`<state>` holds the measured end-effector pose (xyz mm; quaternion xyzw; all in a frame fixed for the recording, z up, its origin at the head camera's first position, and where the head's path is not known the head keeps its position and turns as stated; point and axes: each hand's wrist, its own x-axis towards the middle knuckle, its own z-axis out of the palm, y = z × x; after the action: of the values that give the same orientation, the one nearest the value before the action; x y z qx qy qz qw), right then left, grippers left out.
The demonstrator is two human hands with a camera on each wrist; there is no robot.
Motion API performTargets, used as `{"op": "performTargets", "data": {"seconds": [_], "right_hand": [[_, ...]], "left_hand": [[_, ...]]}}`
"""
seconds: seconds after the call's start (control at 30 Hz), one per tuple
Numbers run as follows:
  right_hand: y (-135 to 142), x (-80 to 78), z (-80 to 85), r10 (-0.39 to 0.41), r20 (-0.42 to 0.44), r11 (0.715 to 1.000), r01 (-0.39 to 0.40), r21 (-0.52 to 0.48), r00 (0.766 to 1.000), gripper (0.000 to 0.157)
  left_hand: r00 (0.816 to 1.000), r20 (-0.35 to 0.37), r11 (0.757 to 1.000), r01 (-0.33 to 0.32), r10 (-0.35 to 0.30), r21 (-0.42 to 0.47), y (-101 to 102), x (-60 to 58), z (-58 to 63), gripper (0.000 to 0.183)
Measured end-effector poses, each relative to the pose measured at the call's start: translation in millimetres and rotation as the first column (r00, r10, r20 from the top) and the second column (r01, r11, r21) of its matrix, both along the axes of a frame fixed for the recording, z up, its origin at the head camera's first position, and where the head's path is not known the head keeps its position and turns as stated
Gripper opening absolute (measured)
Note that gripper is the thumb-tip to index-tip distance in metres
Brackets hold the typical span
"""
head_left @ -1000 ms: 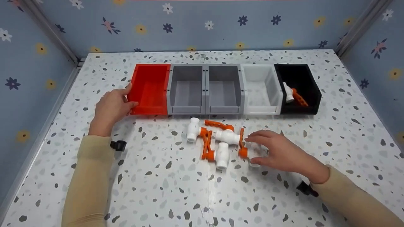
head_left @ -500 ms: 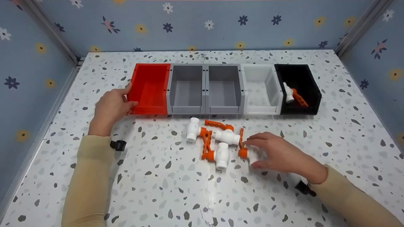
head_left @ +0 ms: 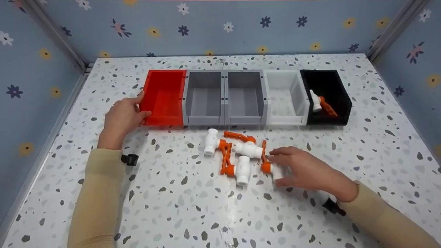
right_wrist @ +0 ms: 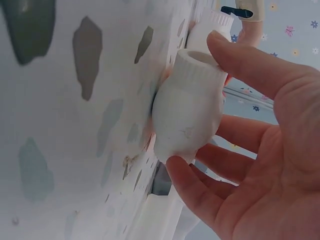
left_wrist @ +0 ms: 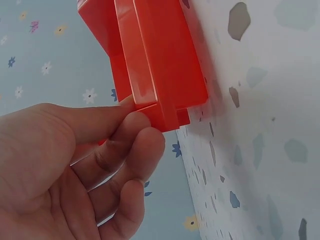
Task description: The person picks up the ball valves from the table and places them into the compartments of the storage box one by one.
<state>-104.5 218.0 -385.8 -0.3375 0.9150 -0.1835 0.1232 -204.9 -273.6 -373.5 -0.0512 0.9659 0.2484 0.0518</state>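
Observation:
My left hand (head_left: 120, 115) grips the left side of a red bin (head_left: 163, 98); in the left wrist view its thumb and fingers pinch the bin's front corner (left_wrist: 162, 112). My right hand (head_left: 306, 168) is at the rightmost white ball valve (head_left: 276, 171) with an orange lever handle (head_left: 264, 160), lying on the table. The right wrist view shows the thumb at one end of that valve's body (right_wrist: 187, 110) and a finger at the other. Left of it lie more such ball valves: one upper left (head_left: 211, 142), one in the middle (head_left: 249, 150), one lower (head_left: 243, 171).
Right of the red bin, in one row, stand two grey bins (head_left: 205, 120), a white bin (head_left: 286, 120) and a black bin (head_left: 329, 120). A ball valve (head_left: 316, 102) lies inside the black bin. Flowered blue walls (head_left: 220, 34) enclose the speckled table (head_left: 165, 206).
My right hand has shifted slightly down and left, and its thumb and fingers have closed in on the ends of the rightmost ball valve. The left hand stays on the red bin.

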Motion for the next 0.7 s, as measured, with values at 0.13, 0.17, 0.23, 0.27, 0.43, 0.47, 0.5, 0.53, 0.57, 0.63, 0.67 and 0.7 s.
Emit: {"op": "performTargets", "data": {"seconds": [0.13, 0.17, 0.23, 0.27, 0.43, 0.47, 0.5, 0.53, 0.57, 0.63, 0.67, 0.7], "right_hand": [[-0.3, 0.3, -1.7, 0.009, -0.009, 1.000, -0.009, -0.002, 1.000, 0.061], [-0.5, 0.2, -1.9, 0.012, -0.011, 1.000, -0.012, -0.001, 1.000, 0.060], [-1.2, 0.2, -1.9, 0.016, -0.011, 1.000, -0.016, -0.003, 1.000, 0.059], [-1.5, 0.4, -1.9, 0.017, -0.013, 1.000, -0.017, -0.005, 1.000, 0.059], [-2.5, 1.2, -2.5, 0.017, -0.027, 1.000, -0.018, -0.020, 0.999, 0.060], [-2.6, 1.5, -2.7, 0.017, -0.028, 1.000, -0.017, -0.022, 0.999, 0.060], [-2.8, 1.9, -2.8, 0.015, -0.030, 1.000, -0.015, -0.022, 0.999, 0.060], [-2.9, 2.1, -2.9, 0.013, -0.031, 1.000, -0.013, -0.021, 0.999, 0.059], [-3.0, 2.3, -3.0, 0.010, -0.031, 1.000, -0.011, -0.020, 0.999, 0.059], [-3.0, 2.5, -3.5, 0.005, -0.036, 1.000, -0.006, -0.016, 0.999, 0.058], [-3.0, 2.6, -3.6, 0.002, -0.040, 1.000, -0.002, -0.014, 0.999, 0.058], [-3.0, 2.8, -3.9, 0.002, -0.047, 1.000, -0.002, -0.015, 0.999, 0.058]], "left_hand": [[1.000, 0.002, 1.000, 0.002, -0.002, -0.003, 0.5, -0.7, -0.1, 0.073], [1.000, 0.002, 1.000, 0.001, -0.001, -0.002, 0.4, -0.5, -0.1, 0.073], [1.000, 0.005, 1.000, 0.000, 0.000, 0.000, 0.1, -0.2, -0.5, 0.073], [1.000, 0.005, 1.000, 0.000, 0.000, 0.000, -0.2, 0.0, -0.7, 0.073], [1.000, -0.002, 1.000, 0.002, -0.002, 0.000, -0.7, 0.7, -0.6, 0.074], [1.000, -0.002, 1.000, 0.001, -0.001, 0.001, -0.6, 0.5, -0.6, 0.074], [1.000, -0.001, 1.000, 0.000, 0.000, 0.002, -0.6, 0.4, -0.6, 0.074], [1.000, 0.002, 1.000, 0.000, 0.000, 0.003, -0.5, 0.3, -0.6, 0.074], [1.000, 0.006, 1.000, -0.003, 0.003, 0.006, -0.3, 0.1, -0.7, 0.074], [1.000, 0.013, 1.000, -0.008, 0.008, 0.008, 0.0, -0.3, -0.9, 0.074], [1.000, 0.018, 1.000, -0.010, 0.010, 0.008, 0.3, -0.4, -0.9, 0.074], [1.000, 0.021, 1.000, -0.012, 0.011, 0.009, 0.5, -0.5, -1.0, 0.074]]}}
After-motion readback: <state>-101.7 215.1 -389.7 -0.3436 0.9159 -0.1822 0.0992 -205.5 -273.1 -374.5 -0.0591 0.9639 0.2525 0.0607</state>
